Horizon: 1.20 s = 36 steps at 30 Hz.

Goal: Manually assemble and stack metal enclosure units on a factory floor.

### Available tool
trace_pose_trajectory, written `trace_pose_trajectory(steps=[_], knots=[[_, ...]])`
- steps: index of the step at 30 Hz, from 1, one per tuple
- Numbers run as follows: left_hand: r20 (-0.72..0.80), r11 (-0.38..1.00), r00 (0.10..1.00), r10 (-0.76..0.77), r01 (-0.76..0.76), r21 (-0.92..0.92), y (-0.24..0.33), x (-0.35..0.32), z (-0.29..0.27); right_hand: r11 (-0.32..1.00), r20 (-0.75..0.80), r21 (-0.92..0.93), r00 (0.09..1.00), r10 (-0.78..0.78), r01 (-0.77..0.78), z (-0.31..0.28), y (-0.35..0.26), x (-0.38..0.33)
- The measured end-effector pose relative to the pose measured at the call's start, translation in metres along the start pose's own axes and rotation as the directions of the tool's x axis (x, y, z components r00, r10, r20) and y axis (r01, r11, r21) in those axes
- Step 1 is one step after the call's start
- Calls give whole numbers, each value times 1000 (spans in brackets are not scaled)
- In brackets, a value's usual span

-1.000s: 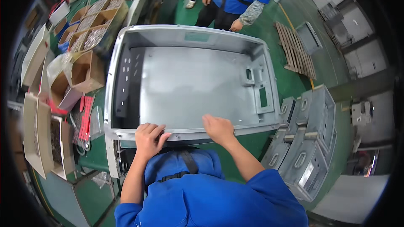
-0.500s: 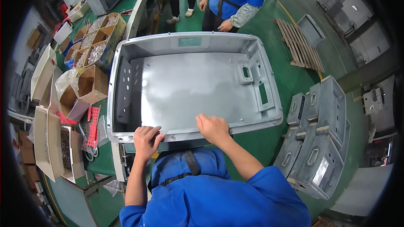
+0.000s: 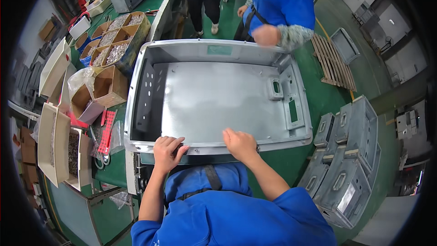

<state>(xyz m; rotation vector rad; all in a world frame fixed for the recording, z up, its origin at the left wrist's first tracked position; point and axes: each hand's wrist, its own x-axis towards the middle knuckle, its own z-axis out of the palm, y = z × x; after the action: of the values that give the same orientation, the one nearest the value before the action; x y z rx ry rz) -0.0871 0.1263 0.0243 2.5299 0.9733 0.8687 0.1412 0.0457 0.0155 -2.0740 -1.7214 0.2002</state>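
A large grey metal enclosure [image 3: 218, 102] lies open side up in front of me. It has a row of round holes in its left wall and rectangular cutouts at its right end. Along the near rim, my left hand [image 3: 168, 154] curls its fingers over the edge, thumb held apart. Farther right, my right hand [image 3: 240, 145] is closed in a loose fist against the same rim. The undersides of both hands are hidden, so a small part there could not be seen.
Cardboard bins [image 3: 119, 36] of small hardware and cream plastic bins [image 3: 53, 143] crowd the left. Grey metal housings [image 3: 343, 177] are stacked at right, near a wooden pallet [image 3: 334, 64]. Across the enclosure stands a co-worker [image 3: 282, 7] in blue, one hand blurred over its far rim.
The whole view has shifted, so the enclosure appears farther right. My right hand has come closer to the near rim. The co-worker's hand has risen over the far rim.
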Motion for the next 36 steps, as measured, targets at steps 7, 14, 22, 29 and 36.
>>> trace_pose_trajectory(steps=[7, 14, 22, 29, 36], knots=[[39, 999, 999, 37, -36, -23, -6, -5, -11, 994, 98, -94, 993, 70, -61, -4, -8, 2], [43, 989, 997, 58, -51, -142, -20, -11, -7, 991, 111, -96, 989, 100, -90, 4, 0, 1], [152, 977, 988, 2, 30, -210, -23, -12, -12, 958, 80, 152, 969, 235, -245, 6, 2, 5], [207, 948, 976, 66, 3, -318, -17, -18, -3, 938, 124, 227, 963, 239, -262, 4, 41, 4], [0, 795, 986, 164, -132, -593, -40, -14, -32, 929, 188, 115, 927, 326, -350, -4, 3, 22]])
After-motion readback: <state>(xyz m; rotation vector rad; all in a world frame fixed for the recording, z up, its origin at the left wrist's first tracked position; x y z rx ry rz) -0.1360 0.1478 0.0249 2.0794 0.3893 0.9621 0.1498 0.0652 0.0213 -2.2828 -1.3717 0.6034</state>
